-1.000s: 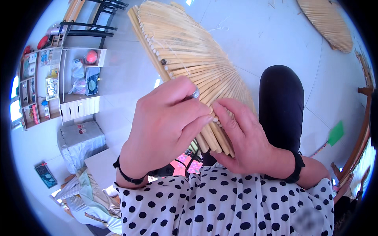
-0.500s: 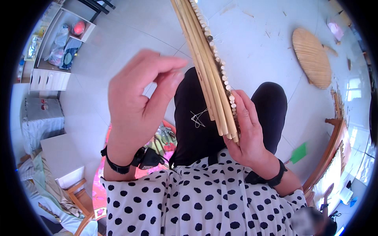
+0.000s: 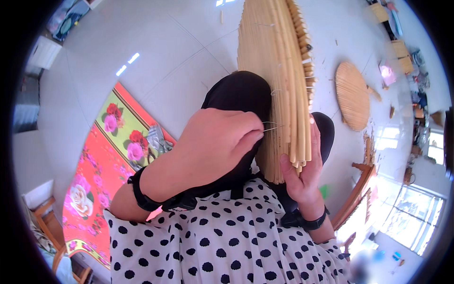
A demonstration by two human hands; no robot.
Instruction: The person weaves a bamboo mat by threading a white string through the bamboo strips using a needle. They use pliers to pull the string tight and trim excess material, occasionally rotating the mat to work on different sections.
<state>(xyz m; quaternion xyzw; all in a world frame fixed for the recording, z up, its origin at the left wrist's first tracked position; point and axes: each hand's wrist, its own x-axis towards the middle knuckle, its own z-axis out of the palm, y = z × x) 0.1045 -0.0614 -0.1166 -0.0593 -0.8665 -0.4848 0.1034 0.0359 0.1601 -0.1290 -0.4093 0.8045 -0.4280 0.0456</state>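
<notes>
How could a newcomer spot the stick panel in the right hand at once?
Start at the black trousers above the spotted shirt. Between the knees is the tan stick panel, its near end in the right hand. Unlike the round mat on the floor, it is held up, thread running to the left hand.

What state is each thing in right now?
Bare left hand: grip closed on thin whitish thread.
Bare right hand: grip closed on the near end of the long straw-coloured stick panel.
Thread: drawn out between left hand and panel; tautness unclear.
Panel: raised, sticks side by side.
Round tan slatted disc: lying on pale tiled floor.
Red-and-green floral cloth: spread open.
</notes>
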